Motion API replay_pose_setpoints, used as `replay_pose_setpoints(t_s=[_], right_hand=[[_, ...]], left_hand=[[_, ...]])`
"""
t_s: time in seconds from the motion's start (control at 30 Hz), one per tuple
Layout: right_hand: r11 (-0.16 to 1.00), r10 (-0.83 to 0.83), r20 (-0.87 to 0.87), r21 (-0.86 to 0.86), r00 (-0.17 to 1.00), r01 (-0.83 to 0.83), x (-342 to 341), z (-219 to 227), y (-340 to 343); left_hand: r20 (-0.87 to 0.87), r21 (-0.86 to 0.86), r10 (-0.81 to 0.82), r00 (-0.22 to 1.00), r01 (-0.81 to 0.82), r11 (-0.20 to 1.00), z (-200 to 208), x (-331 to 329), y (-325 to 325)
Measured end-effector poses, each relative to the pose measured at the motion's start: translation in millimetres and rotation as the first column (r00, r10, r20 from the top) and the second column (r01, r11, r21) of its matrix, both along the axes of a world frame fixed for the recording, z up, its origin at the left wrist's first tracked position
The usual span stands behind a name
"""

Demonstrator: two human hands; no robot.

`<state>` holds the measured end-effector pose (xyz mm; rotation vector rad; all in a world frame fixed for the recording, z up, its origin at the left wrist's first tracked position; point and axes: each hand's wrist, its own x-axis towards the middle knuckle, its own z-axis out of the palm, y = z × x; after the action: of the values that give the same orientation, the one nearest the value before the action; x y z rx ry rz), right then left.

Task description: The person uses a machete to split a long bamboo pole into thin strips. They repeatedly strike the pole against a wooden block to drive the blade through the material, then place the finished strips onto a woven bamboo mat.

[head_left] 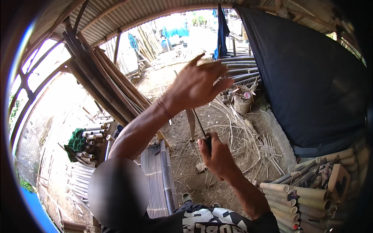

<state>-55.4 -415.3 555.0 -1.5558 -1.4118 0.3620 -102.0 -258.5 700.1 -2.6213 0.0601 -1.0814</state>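
A black tarp [311, 93] hangs at the right, bamboo stacks [281, 206] lie near its lower edge, long poles [101, 83] lean at left under a corrugated roof [98, 10], and a green cloth [76, 143] lies by cut tubes [92, 136].

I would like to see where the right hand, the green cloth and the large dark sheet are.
Right hand [219, 155]: head view, middle of the hand.
Green cloth [76, 140]: head view, middle of its folds.
Large dark sheet [307, 89]: head view, broad middle.
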Motion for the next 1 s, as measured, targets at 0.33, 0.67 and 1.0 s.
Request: replay_pose_setpoints(t_s=[0.33,0.67,1.0], right_hand=[[0.992,0.016,-0.003,-0.126,1.000,-0.016,23,-44,31],[0.987,-0.073,-0.001,-0.144,0.997,0.072,50,32,72],[0.954,-0.201,0.183,-0.185,0.962,0.235,38,63,98]], left_hand=[[0.100,-0.245,0.166,0.981,-0.138,0.960,-67,13,118],[0.132,-0.531,0.119,0.984,-0.031,0.847,-32,-10,71],[0.217,-0.502,-0.033,0.976,0.141,0.853,-31,-2,125]])
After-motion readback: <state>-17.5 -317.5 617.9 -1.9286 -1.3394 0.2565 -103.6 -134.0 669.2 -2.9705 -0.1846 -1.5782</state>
